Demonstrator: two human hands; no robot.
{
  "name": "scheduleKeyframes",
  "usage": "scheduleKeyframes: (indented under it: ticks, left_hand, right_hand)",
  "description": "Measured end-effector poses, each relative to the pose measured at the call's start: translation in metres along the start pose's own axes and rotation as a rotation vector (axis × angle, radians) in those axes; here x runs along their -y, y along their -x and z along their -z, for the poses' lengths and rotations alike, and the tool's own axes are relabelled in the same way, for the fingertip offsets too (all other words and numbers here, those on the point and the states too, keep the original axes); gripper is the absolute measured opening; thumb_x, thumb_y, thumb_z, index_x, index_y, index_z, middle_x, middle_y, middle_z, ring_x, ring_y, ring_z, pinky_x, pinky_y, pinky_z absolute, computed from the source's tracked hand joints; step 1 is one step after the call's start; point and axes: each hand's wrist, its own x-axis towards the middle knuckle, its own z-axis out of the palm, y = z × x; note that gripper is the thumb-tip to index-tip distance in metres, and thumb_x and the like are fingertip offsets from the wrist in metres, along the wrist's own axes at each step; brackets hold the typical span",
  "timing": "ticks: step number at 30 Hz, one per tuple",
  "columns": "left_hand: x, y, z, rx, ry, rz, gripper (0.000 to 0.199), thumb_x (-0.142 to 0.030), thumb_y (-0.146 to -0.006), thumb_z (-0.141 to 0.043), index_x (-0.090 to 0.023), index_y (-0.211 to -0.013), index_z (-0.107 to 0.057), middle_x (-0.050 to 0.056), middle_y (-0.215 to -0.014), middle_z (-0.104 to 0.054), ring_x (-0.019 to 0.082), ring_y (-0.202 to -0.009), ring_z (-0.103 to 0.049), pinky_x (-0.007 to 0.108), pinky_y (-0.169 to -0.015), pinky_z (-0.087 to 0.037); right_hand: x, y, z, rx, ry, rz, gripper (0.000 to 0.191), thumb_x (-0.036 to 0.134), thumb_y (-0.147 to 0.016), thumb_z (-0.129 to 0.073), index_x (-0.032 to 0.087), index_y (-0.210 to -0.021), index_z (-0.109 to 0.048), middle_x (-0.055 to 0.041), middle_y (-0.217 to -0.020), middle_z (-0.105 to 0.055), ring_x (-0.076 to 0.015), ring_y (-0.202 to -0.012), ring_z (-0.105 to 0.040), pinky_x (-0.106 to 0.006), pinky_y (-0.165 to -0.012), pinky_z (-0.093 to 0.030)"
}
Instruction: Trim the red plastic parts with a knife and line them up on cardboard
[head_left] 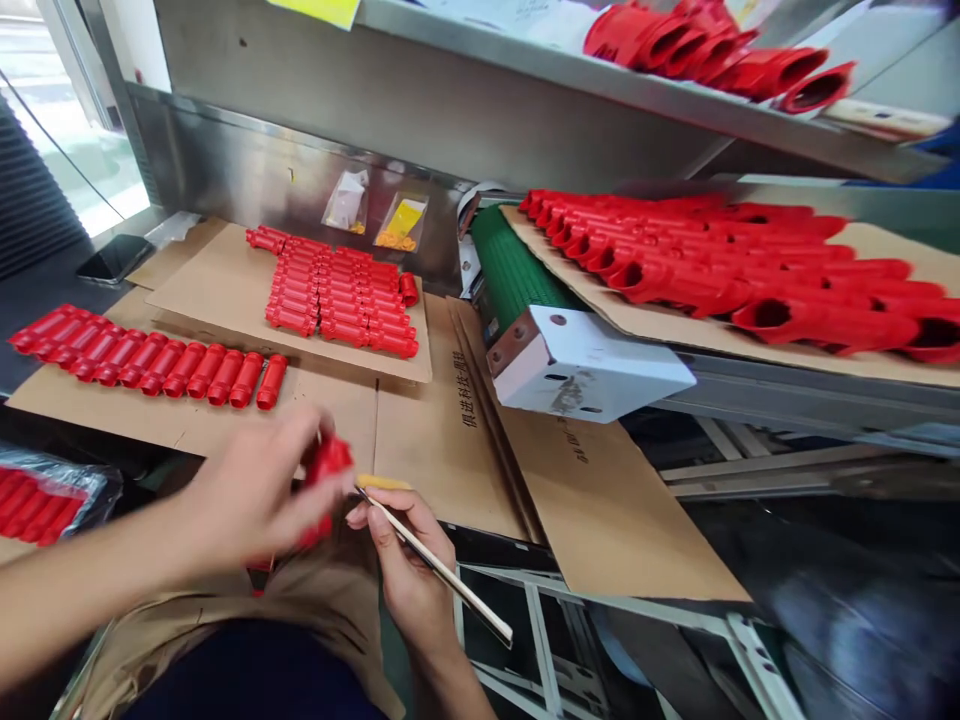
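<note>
Head view: a red part (pixel 330 465) in the left hand (pixel 262 490), a thin stick (pixel 450 578) in the right hand (pixel 416 575).
The blurred left fingers close around the part, near the stick's upper end; the right fingers pinch the stick. Beyond, a row of red tubes (pixel 204 370) lies on cardboard (pixel 420 450), left of a green belt (pixel 514 262).

- Passable: bare cardboard (pixel 420 430) ahead of my right hand (pixel 420 575).
- Red tube row (pixel 172 368) blocks low pass ahead of my left hand (pixel 251 485).
- White bracket (pixel 600 375) juts out on my right, at conveyor (pixel 517 260) end.
- Metal shelf (pixel 570 78) limits height at back.
</note>
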Motion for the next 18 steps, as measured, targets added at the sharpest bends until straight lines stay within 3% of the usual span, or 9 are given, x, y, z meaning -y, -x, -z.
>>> scheduleKeyframes:
  ticks: [1, 3, 5, 8, 10, 12, 14, 16, 18]
  left_hand:
    - [0.0, -0.029, 0.0, 0.093, -0.447, -0.081, 0.026, -0.044, -0.093, -0.07, -0.023, -0.107, -0.074, 0.011, -0.083, -0.076, 0.034, -0.075, -0.073, 0.042, -0.07, -0.056]
    - [0.004, -0.08, -0.004, 0.094, -0.651, -0.096, 0.027, -0.028, -0.094, -0.064, -0.014, -0.116, -0.072, 0.022, -0.096, -0.08, 0.041, -0.09, -0.076, 0.046, -0.077, -0.055]
    - [0.013, -0.11, -0.009, 0.089, -0.763, -0.094, 0.024, -0.019, -0.093, -0.061, -0.012, -0.113, -0.072, 0.026, -0.101, -0.08, 0.043, -0.1, -0.076, 0.046, -0.081, -0.054]
    - [0.028, -0.118, -0.012, 0.058, -0.89, -0.072, 0.021, -0.019, -0.094, -0.058, -0.01, -0.105, -0.073, 0.031, -0.108, -0.078, 0.045, -0.106, -0.074, 0.047, -0.081, -0.055]
    - [0.033, -0.115, -0.007, 0.038, -0.941, -0.075, 0.023, -0.026, -0.097, -0.058, -0.011, -0.106, -0.073, 0.028, -0.108, -0.079, 0.044, -0.105, -0.074, 0.046, -0.079, -0.055]
    - [0.035, -0.124, 0.006, -0.004, -0.969, -0.085, 0.03, -0.036, -0.103, -0.054, -0.015, -0.11, -0.073, 0.023, -0.107, -0.079, 0.041, -0.103, -0.075, 0.044, -0.079, -0.056]
    - [0.036, -0.152, 0.028, -0.093, -0.99, -0.081, 0.04, -0.041, -0.109, -0.043, -0.016, -0.118, -0.072, 0.022, -0.112, -0.078, 0.04, -0.108, -0.073, 0.045, -0.084, -0.056]
    - [0.039, -0.197, 0.055, -0.193, -1.008, -0.068, 0.044, -0.035, -0.111, -0.037, -0.011, -0.129, -0.069, 0.027, -0.126, -0.073, 0.043, -0.122, -0.068, 0.05, -0.094, -0.054]
    - [0.044, -0.251, 0.08, -0.226, -1.015, -0.069, 0.04, -0.028, -0.11, -0.046, -0.007, -0.138, -0.065, 0.029, -0.14, -0.067, 0.043, -0.135, -0.061, 0.055, -0.107, -0.051]
  right_hand:
    - [0.0, 0.001, 0.0, -0.011, 0.004, 0.007, 0.015, 0.035, -0.105, -0.073, 0.021, -0.109, -0.078, -0.0055, -0.083, -0.082, -0.0189, -0.072, -0.082, -0.027, -0.068, -0.069]
    - [0.0, 0.003, 0.001, -0.021, 0.013, 0.018, 0.016, 0.036, -0.105, -0.073, 0.021, -0.108, -0.078, -0.0048, -0.081, -0.081, -0.0191, -0.071, -0.082, -0.027, -0.067, -0.068]
    - [-0.001, 0.006, 0.003, -0.028, 0.034, 0.029, 0.017, 0.037, -0.105, -0.073, 0.021, -0.108, -0.078, -0.0051, -0.081, -0.081, -0.0195, -0.071, -0.082, -0.028, -0.068, -0.069]
    - [-0.004, 0.009, 0.012, -0.039, 0.065, 0.019, 0.017, 0.037, -0.105, -0.072, 0.022, -0.109, -0.078, -0.0054, -0.081, -0.081, -0.0193, -0.073, -0.082, -0.028, -0.071, -0.069]
    - [-0.008, 0.01, 0.019, -0.045, 0.075, -0.005, 0.017, 0.037, -0.105, -0.071, 0.022, -0.108, -0.078, -0.0053, -0.081, -0.081, -0.0188, -0.073, -0.081, -0.026, -0.071, -0.068]
    - [-0.013, 0.009, 0.026, -0.031, 0.089, -0.03, 0.017, 0.037, -0.106, -0.071, 0.022, -0.108, -0.078, -0.0058, -0.081, -0.081, -0.0189, -0.073, -0.08, -0.026, -0.071, -0.067]
    - [-0.016, 0.007, 0.032, -0.003, 0.104, -0.058, 0.017, 0.038, -0.106, -0.07, 0.023, -0.107, -0.078, -0.0064, -0.082, -0.081, -0.0199, -0.075, -0.08, -0.027, -0.073, -0.067]
    - [-0.019, 0.004, 0.035, 0.019, 0.103, -0.075, 0.019, 0.04, -0.106, -0.069, 0.024, -0.106, -0.079, -0.007, -0.082, -0.081, -0.0212, -0.076, -0.08, -0.028, -0.074, -0.066]
    - [-0.021, 0.003, 0.035, -0.001, 0.079, -0.088, 0.021, 0.043, -0.106, -0.069, 0.024, -0.105, -0.079, -0.0073, -0.08, -0.081, -0.0221, -0.075, -0.08, -0.029, -0.074, -0.066]
